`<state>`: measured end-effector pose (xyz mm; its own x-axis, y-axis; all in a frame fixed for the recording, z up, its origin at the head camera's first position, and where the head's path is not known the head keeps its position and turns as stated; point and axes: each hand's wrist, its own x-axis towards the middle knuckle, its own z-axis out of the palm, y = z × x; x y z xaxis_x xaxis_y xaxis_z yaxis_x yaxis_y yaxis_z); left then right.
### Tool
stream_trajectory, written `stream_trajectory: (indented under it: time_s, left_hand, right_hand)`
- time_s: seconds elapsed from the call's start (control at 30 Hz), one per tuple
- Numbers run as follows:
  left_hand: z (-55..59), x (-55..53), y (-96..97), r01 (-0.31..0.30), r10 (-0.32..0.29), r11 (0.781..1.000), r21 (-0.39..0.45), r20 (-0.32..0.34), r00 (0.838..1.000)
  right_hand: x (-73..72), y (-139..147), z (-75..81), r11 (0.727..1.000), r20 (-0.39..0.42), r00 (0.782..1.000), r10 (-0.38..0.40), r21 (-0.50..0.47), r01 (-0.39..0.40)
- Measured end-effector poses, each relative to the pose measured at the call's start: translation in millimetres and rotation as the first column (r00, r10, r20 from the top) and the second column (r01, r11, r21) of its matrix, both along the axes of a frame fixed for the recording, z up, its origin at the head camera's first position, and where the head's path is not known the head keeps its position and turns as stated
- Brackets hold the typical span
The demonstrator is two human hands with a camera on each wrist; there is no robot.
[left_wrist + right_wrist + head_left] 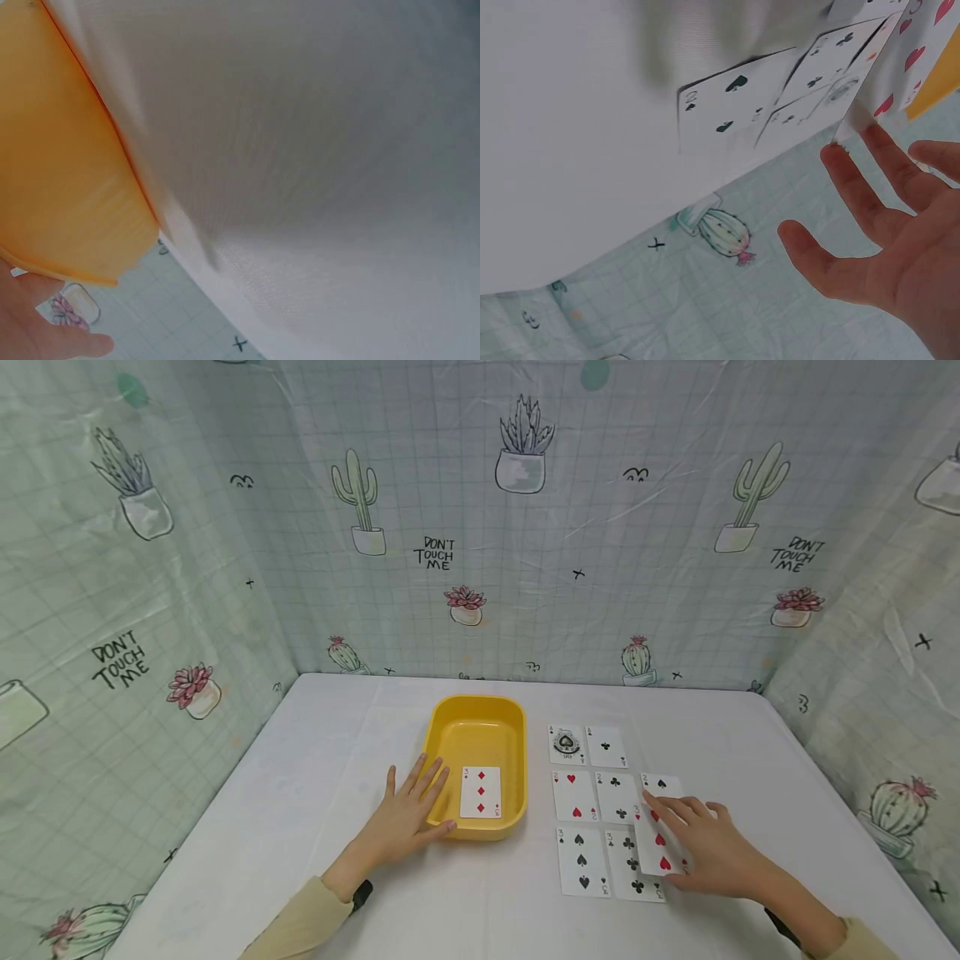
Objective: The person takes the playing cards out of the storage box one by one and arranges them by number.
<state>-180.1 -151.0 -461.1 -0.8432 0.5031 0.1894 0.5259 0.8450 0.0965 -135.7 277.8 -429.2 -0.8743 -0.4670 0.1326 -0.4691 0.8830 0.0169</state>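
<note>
My right hand [708, 850] holds a three of hearts [658, 850] by its edges, tilted a little above the table. In the right wrist view that card [913, 61] is off the surface, fingertips at its edge. It partly covers a three of clubs [624, 867]. Just behind lies a two of spades [662, 785]. My left hand [397, 828] rests with spread fingers on the left rim of a yellow tray [519, 735], thumb by the near corner. A three of diamonds [481, 792] lies face up inside the tray.
Other cards lie face up in rows: an ace of spades [566, 743], an ace of clubs [606, 747], a two of hearts [574, 795], a two of clubs [615, 795] and a three of spades [582, 862]. A patterned cloth [450, 510] stands around the white table [345, 727].
</note>
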Motion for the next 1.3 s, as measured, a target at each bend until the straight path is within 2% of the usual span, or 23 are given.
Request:
stream_trajectory:
  time_s: [0.17, 0.47, 0.67, 0.93, 1.3]
  left_hand:
    - [-0.4, -0.1, -0.5, -0.003, 0.002, 1.000, -0.020, -0.012, 1.000]
    - [-2.8, -0.9, -1.1, -0.001, 0.000, 1.000, -0.015, -0.031, 1.000]
    - [-3.7, 0.3, -1.5, -0.008, 0.007, 0.999, -0.031, -0.032, 0.999]
    - [-3.2, 2.2, -0.8, -0.010, 0.010, 1.000, -0.015, 0.002, 1.000]
    - [-1.9, 0.0, 0.0, 0.003, -0.003, 1.000, -0.008, -0.022, 1.000]
  right_hand:
    - [3.7, 10.2, -8.2, 1.000, 0.001, 1.000, -0.014, -0.016, 0.014]
    - [8.0, 17.9, -18.8, 0.997, 0.098, 0.992, -0.080, -0.012, 0.081]
    - [9.5, 20.3, -23.5, 0.996, 0.138, 0.987, -0.086, -0.005, 0.087]
    - [9.1, 29.0, -28.9, 0.997, 0.166, 0.983, -0.075, 0.002, 0.076]
    - [8.1, 32.8, -28.4, 0.993, 0.221, 0.968, -0.116, 0.004, 0.118]
